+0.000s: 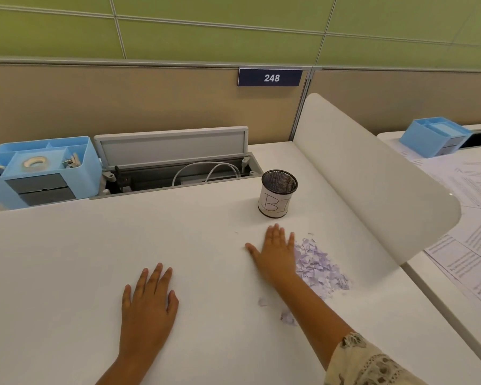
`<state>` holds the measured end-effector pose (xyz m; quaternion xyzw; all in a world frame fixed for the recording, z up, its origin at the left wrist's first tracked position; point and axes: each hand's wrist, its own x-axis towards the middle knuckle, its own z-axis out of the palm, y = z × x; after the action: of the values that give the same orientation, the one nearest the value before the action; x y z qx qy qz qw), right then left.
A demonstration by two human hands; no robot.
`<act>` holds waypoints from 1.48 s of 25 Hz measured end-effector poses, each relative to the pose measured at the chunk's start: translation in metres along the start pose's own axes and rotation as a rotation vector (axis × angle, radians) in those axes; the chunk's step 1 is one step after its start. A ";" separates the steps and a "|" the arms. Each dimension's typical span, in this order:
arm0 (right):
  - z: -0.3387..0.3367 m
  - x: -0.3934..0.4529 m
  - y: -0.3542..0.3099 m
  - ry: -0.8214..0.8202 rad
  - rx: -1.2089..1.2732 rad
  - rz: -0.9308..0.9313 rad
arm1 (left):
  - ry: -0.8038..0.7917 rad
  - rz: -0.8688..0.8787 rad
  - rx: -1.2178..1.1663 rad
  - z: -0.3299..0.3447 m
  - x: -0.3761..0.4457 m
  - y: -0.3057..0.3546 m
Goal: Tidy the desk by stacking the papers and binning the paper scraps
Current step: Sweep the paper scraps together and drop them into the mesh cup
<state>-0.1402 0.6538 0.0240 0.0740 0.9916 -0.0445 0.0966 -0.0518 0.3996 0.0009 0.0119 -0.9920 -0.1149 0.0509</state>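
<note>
Both hands lie flat, palms down, on the white desk (67, 273), fingers spread wide and holding nothing. The left hand (147, 304) rests near the middle of the desk, well apart from everything else. The right hand (275, 254) reaches farther forward, its outer edge touching the pile of paper scraps (320, 265), small pale lilac bits heaped just to its right. A few loose scraps (288, 319) lie apart from the pile, closer to the person and beside the right forearm, which ends in a cream lace sleeve (367, 362).

Just beyond the right hand's fingertips stands a black mesh cup (278, 193), upright, wrapped in a white paper band with hand-drawn letters; "BI" can be read, and the rest curves out of view.

At the back of the desk a grey cable tray (178, 165) stands with its lid raised, white cables looped inside. To its left sits a blue organizer (39, 170) with a roll of tape in one top compartment, small clips in others, and grey drawers below. On the beige partition behind hangs a dark blue plate (270, 76) reading "248" in white.

A white rounded divider (372, 176) rises along the desk's right side. Beyond it, on the neighbouring desk, printed papers (469, 245) lie spread out, their text too small to read, near a second blue organizer (433, 136).
</note>
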 end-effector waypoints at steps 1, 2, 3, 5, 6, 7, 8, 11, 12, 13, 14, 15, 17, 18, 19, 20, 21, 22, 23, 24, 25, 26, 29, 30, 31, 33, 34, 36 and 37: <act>-0.004 -0.004 0.011 -0.035 -0.006 0.060 | 0.002 0.002 0.006 0.001 0.000 0.000; -0.009 -0.009 0.020 -0.082 0.000 0.098 | 0.001 0.001 0.009 0.001 -0.001 0.000; -0.016 -0.012 0.028 -0.123 0.025 0.098 | 0.001 0.001 0.011 0.001 -0.001 -0.001; -0.031 -0.019 0.047 -0.134 0.126 0.035 | 0.004 0.003 0.013 0.002 0.000 -0.001; -0.039 -0.021 0.059 -0.103 0.195 0.012 | 0.001 0.003 0.012 0.003 0.000 -0.001; -0.044 -0.021 0.073 -0.064 0.271 0.016 | -0.004 0.002 0.011 0.003 0.001 -0.001; -0.048 -0.020 0.087 -0.037 0.338 0.047 | -0.007 0.001 0.011 0.003 0.001 -0.001; -0.052 -0.010 0.109 -0.067 0.315 0.164 | -0.002 0.003 0.011 0.003 0.000 -0.001; -0.051 -0.007 0.107 -0.085 0.232 0.165 | 0.002 0.003 0.010 0.003 0.000 -0.001; -0.051 -0.004 0.101 -0.097 0.145 0.141 | 0.003 0.001 0.009 0.003 0.001 -0.001; -0.050 -0.004 0.091 -0.104 0.070 0.094 | 0.003 -0.001 0.009 0.004 0.000 0.000; -0.049 -0.005 0.080 -0.110 0.014 0.034 | 0.000 -0.003 0.007 0.004 0.000 -0.001; -0.042 -0.012 0.057 -0.104 -0.025 -0.064 | 0.002 -0.004 -0.003 0.004 0.000 -0.001; -0.037 -0.019 0.047 -0.099 -0.027 -0.095 | 0.009 -0.003 -0.006 0.005 0.000 -0.001; -0.032 -0.027 0.038 -0.093 -0.026 -0.128 | 0.014 -0.002 -0.006 0.005 0.000 -0.001; -0.027 -0.037 0.030 -0.090 -0.031 -0.174 | 0.014 -0.004 -0.006 0.004 0.000 -0.001; -0.022 -0.047 0.025 -0.085 -0.035 -0.224 | 0.011 -0.006 -0.006 0.004 0.000 0.000; -0.019 -0.058 0.021 -0.085 -0.035 -0.270 | 0.009 -0.006 -0.006 0.004 0.000 0.000; -0.016 -0.068 0.020 -0.087 -0.027 -0.314 | 0.010 -0.006 -0.006 0.004 0.000 0.000; -0.013 -0.077 0.021 -0.091 -0.012 -0.353 | 0.012 -0.005 -0.008 0.003 0.000 0.000; -0.011 -0.086 0.024 -0.095 0.004 -0.384 | 0.014 -0.003 -0.012 0.002 0.000 0.001; -0.008 -0.095 0.028 -0.086 0.027 -0.405 | 0.014 -0.003 -0.016 0.001 -0.001 0.002; 0.006 -0.113 0.040 0.075 -0.020 -0.470 | 0.020 -0.004 -0.016 -0.001 -0.002 0.003; 0.012 -0.116 0.044 0.103 -0.022 -0.463 | 0.018 -0.003 -0.018 -0.001 -0.001 0.003; 0.016 -0.119 0.046 0.142 -0.010 -0.466 | 0.015 -0.002 -0.021 0.000 0.000 0.003; 0.021 -0.120 0.046 0.186 0.038 -0.494 | 0.012 -0.003 -0.015 0.001 0.000 0.002; 0.020 -0.121 0.045 0.196 0.064 -0.501 | 0.010 -0.004 -0.011 0.002 0.000 0.002; 0.018 -0.122 0.044 0.213 0.115 -0.487 | 0.007 -0.008 -0.012 0.002 0.000 0.001; 0.019 -0.122 0.044 0.210 0.130 -0.480 | 0.006 -0.008 -0.015 0.002 0.000 0.000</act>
<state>-0.0119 0.6780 0.0261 -0.1531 0.9804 -0.1218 -0.0250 -0.0516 0.4006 -0.0013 0.0159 -0.9909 -0.1225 0.0534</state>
